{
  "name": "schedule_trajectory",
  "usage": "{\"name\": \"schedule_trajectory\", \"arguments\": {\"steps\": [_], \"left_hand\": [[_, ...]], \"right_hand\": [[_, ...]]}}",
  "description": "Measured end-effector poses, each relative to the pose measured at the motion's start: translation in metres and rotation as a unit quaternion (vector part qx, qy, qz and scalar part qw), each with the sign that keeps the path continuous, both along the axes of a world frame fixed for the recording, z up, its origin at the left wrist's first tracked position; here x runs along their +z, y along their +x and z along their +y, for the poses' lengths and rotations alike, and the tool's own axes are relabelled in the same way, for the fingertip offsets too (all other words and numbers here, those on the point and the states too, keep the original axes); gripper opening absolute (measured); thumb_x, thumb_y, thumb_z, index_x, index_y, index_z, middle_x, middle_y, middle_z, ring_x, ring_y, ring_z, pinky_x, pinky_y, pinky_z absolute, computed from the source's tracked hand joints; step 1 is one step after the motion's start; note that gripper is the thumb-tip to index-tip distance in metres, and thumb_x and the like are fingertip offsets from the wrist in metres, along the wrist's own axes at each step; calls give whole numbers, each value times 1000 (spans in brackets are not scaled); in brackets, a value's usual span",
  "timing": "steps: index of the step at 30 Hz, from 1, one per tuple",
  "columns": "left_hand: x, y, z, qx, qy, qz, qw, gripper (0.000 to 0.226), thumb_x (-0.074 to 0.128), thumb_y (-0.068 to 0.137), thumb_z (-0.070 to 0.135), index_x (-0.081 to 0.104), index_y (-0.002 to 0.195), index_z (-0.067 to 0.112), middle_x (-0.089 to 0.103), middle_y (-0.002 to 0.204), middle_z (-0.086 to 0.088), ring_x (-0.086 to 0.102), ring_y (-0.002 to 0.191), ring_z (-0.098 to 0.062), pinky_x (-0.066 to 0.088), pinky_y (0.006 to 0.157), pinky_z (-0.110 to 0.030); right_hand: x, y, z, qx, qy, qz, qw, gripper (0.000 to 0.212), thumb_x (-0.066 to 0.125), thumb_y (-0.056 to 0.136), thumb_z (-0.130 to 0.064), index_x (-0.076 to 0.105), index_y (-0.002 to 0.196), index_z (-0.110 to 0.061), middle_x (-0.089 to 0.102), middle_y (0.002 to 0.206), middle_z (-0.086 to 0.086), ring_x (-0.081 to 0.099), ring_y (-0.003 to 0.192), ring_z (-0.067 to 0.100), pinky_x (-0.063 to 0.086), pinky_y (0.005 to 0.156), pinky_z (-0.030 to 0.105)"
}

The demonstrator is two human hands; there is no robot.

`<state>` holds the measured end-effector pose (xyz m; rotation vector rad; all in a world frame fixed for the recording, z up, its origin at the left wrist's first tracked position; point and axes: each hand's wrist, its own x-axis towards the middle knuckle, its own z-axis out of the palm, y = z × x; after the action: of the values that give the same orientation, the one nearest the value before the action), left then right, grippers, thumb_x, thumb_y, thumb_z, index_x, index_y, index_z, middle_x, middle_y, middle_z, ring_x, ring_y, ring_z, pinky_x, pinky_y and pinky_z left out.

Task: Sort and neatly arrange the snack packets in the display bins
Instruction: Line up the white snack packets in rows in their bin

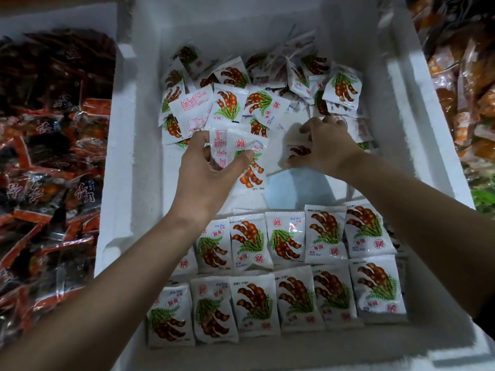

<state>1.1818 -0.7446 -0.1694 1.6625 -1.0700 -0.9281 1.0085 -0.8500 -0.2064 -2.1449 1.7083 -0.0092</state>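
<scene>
A white foam bin (417, 135) holds white tamarind snack packets. Two tidy rows of packets (289, 277) lie face up at the near end. A loose heap of packets (257, 87) fills the far end. Between them, my left hand (206, 172) grips a small stack of packets (241, 153) above the bin floor. To its right, my right hand (321, 145) reaches into the heap's edge, fingers curled round a packet (298, 151) that is partly hidden beneath the palm.
A bin of red and black packets (48, 156) stands at the left. Orange packets (466, 76) are piled at the right. A bare strip of bin floor (294, 188) lies between the rows and the heap.
</scene>
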Motion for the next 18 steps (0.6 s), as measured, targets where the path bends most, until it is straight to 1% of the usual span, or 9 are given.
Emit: {"name": "schedule_trajectory", "arguments": {"steps": [2, 4, 6, 7, 9, 11, 13, 15, 18], "left_hand": [[-1, 1, 0, -2, 4, 4, 1000, 28, 73, 83, 19, 53, 103, 22, 68, 92, 8, 64, 72, 7, 52, 69, -10], [-2, 2, 1, -2, 4, 3, 1000, 31, 73, 83, 19, 53, 107, 18, 68, 92, 7, 63, 71, 8, 50, 67, -9], [-2, 3, 3, -1, 5, 3, 1000, 33, 72, 83, 19, 54, 111, 15, 67, 91, 7, 62, 68, 8, 48, 64, -8], [-2, 4, 4, 0, 5, 6, 1000, 34, 72, 83, 19, 54, 112, 14, 67, 91, 6, 62, 68, 8, 48, 63, -7], [-3, 5, 6, 3, 8, 7, 1000, 37, 72, 83, 19, 54, 115, 13, 67, 93, 6, 62, 68, 8, 48, 63, -7], [-2, 6, 8, 4, 10, 3, 1000, 37, 72, 83, 20, 54, 115, 13, 66, 92, 6, 60, 66, 10, 47, 61, -6], [-2, 7, 10, 3, 11, 3, 1000, 35, 71, 84, 18, 53, 113, 14, 65, 90, 7, 60, 64, 11, 45, 60, -5], [-1, 7, 13, 2, 10, 2, 1000, 34, 72, 84, 18, 53, 113, 16, 66, 91, 7, 60, 66, 11, 45, 60, -5], [0, 7, 15, -2, 13, -1, 1000, 35, 72, 84, 18, 53, 113, 16, 66, 91, 9, 61, 67, 11, 45, 60, -5]], "right_hand": [[-2, 0, -5, 11, 19, 36, 999, 81, 71, 68, -59, 48, 126, -7, 46, 126, 16, 37, 121, 34, 31, 102, 41], [-4, 1, -8, 11, 32, 28, 999, 61, 75, 69, -52, 54, 107, -8, 51, 116, 14, 41, 117, 34, 35, 97, 38], [-5, 0, -10, 12, 8, -25, 1000, 29, 77, 77, -26, 53, 89, -14, 56, 103, 14, 52, 105, 32, 40, 83, 29], [-3, -1, -9, 7, -4, -49, 999, 21, 73, 80, -12, 54, 86, -15, 59, 98, 13, 57, 98, 29, 42, 77, 28], [0, -2, -6, -14, 4, -88, 996, 21, 70, 80, 0, 60, 94, -12, 63, 93, 10, 60, 88, 24, 47, 77, 27], [-2, -3, -5, -10, 16, -87, 996, 24, 72, 79, -4, 65, 101, -10, 66, 96, 9, 62, 89, 23, 51, 85, 31], [-4, -4, -3, -1, 20, -58, 998, 19, 72, 81, -14, 69, 100, -14, 69, 100, 9, 62, 95, 26, 51, 90, 37], [-3, -5, -1, 9, 30, -39, 999, 17, 69, 85, -19, 71, 101, -15, 69, 101, 10, 61, 96, 27, 50, 88, 35], [0, -6, -2, 6, 58, -36, 998, 28, 57, 93, -26, 66, 112, -7, 66, 106, 15, 59, 98, 30, 45, 82, 32]]}}
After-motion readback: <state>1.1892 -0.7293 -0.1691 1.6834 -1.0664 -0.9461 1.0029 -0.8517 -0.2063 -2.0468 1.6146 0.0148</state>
